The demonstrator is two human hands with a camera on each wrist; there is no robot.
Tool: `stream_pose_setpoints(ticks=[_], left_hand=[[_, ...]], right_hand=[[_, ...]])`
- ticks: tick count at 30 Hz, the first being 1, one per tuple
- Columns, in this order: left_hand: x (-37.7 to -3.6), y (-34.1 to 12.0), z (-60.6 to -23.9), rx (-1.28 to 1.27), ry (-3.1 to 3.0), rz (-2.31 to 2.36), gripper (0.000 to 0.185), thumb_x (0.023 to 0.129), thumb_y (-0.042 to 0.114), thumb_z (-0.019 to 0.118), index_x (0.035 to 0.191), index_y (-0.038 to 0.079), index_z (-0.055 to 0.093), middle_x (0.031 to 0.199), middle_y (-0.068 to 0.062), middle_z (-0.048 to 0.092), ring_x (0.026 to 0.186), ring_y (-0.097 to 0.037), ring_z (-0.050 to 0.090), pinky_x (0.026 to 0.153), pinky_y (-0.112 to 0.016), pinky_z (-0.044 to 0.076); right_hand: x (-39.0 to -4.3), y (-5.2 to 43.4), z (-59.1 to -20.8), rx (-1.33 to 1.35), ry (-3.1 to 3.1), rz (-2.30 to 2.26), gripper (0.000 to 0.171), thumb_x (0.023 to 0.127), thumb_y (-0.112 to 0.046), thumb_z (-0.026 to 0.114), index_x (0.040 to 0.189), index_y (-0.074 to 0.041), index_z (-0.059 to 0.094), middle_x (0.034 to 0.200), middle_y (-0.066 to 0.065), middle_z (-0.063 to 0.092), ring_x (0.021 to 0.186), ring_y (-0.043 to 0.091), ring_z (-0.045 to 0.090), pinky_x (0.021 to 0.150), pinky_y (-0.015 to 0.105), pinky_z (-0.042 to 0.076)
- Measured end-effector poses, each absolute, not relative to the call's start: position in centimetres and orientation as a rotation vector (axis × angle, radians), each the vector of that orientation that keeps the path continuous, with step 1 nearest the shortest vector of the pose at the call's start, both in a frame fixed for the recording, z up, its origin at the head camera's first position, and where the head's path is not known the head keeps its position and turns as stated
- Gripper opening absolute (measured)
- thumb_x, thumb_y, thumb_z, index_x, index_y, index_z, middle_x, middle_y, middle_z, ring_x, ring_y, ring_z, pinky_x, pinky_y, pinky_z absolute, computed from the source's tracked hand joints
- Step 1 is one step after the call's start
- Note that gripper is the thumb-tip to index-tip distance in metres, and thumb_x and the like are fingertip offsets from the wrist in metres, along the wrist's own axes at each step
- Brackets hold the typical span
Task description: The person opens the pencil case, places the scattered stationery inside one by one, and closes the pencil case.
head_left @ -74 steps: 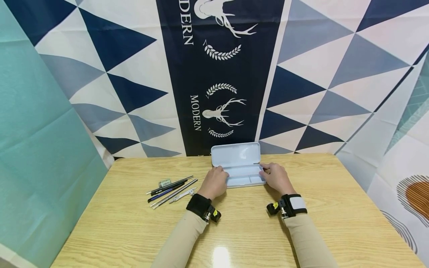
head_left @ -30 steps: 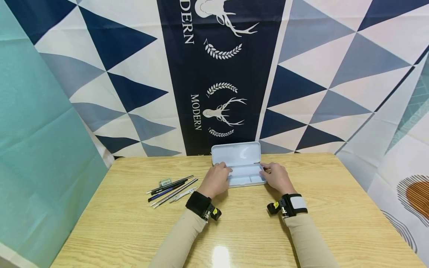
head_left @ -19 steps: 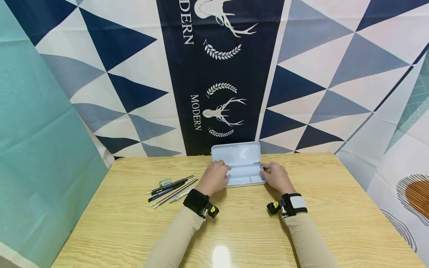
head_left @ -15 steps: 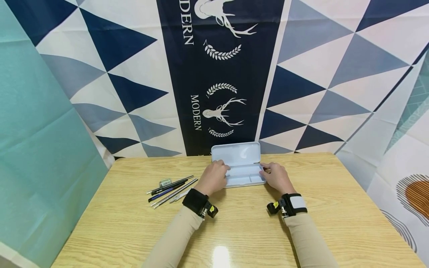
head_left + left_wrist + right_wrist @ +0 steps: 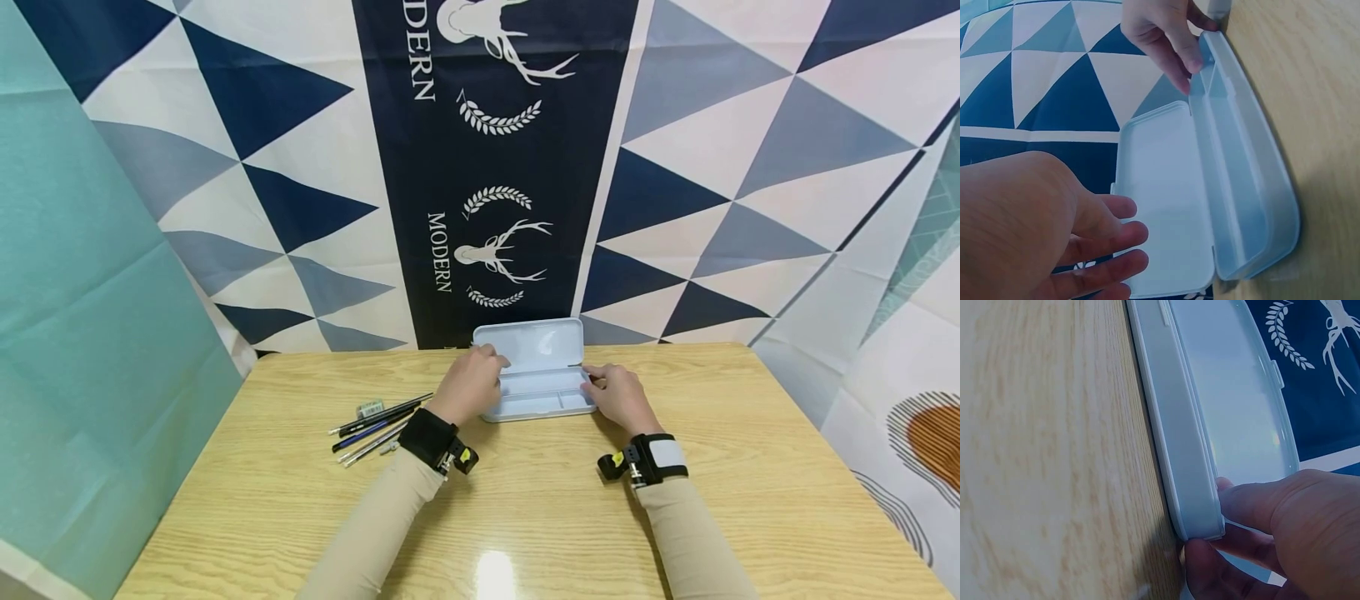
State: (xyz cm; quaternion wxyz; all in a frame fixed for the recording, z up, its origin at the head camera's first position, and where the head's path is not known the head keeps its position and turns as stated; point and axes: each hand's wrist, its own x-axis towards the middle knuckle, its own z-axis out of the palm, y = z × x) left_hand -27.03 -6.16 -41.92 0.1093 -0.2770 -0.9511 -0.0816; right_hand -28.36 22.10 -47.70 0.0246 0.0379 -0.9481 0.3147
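Nearest the viewer, two beige sleeves point(image 5: 375, 533) run forward across the wooden table point(image 5: 247, 517), each wrist carrying a black strap-mounted camera. The right hand point(image 5: 618, 398) rests at the right end of the pale blue pencil case point(image 5: 536, 392); in the right wrist view its thumb and fingers point(image 5: 1254, 506) pinch that end wall of the tray between them. The left hand point(image 5: 470, 385) is beside the left end of the case, raised off the tray; the left wrist view shows its fingers point(image 5: 1110, 240) loosely extended and apart, holding nothing, just in front of the upright lid. The case sits near the middle of the table's far half, its tray flat on the wood and divided into compartments, its lid standing open and leaning back toward the wall. To the left of the case, beside the left wrist, lies a bundle of pens and pencils point(image 5: 375, 421) with a small eraser point(image 5: 369, 408) just beyond them. Behind the table hangs a cloth backdrop point(image 5: 495, 167) of blue and white triangles with a dark central band bearing deer heads and the word MODERN.
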Motion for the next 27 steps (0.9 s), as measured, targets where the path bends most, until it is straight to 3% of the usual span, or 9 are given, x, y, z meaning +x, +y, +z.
stream_pose_setpoints(ticks=[9, 16, 23, 27], left_hand=[[-27.0, -6.6, -41.5, -0.827, -2.767, -0.277, 0.033, 0.096, -0.005, 0.071, 0.124, 0.004, 0.086, 0.117, -0.016, 0.082, 0.11, -0.033, 0.079, 0.1, -0.044, 0.065], [-26.6, -6.9, -42.3, -0.833, -2.748, -0.31, 0.031, 0.097, -0.004, 0.071, 0.123, 0.003, 0.085, 0.116, -0.016, 0.082, 0.11, -0.03, 0.078, 0.102, -0.042, 0.064], [-26.3, -7.7, -43.1, -0.764, -2.736, -0.414, 0.03, 0.096, -0.005, 0.071, 0.121, 0.002, 0.085, 0.111, -0.017, 0.081, 0.104, -0.032, 0.076, 0.092, -0.044, 0.065], [-26.1, -8.3, -43.3, -0.713, -2.722, -0.465, 0.027, 0.096, -0.003, 0.07, 0.118, 0.002, 0.085, 0.116, -0.018, 0.081, 0.107, -0.035, 0.078, 0.093, -0.047, 0.065]], right_hand=[[-28.3, 22.2, -47.8, 0.105, -2.941, 0.962, 0.04, 0.109, -0.01, 0.072, 0.146, 0.006, 0.07, 0.131, 0.034, 0.075, 0.096, 0.032, 0.072, 0.074, 0.031, 0.052], [-28.3, 22.0, -47.7, 0.112, -2.944, 0.964, 0.041, 0.109, -0.01, 0.072, 0.146, 0.006, 0.07, 0.132, 0.035, 0.074, 0.101, 0.035, 0.075, 0.08, 0.04, 0.059], [-28.2, 21.9, -47.7, 0.095, -2.948, 0.973, 0.042, 0.109, -0.011, 0.072, 0.148, 0.005, 0.069, 0.128, 0.034, 0.074, 0.093, 0.031, 0.07, 0.072, 0.031, 0.051], [-28.2, 21.9, -47.8, 0.097, -2.944, 0.978, 0.042, 0.109, -0.01, 0.072, 0.148, 0.005, 0.069, 0.124, 0.033, 0.074, 0.09, 0.03, 0.069, 0.071, 0.03, 0.049]])
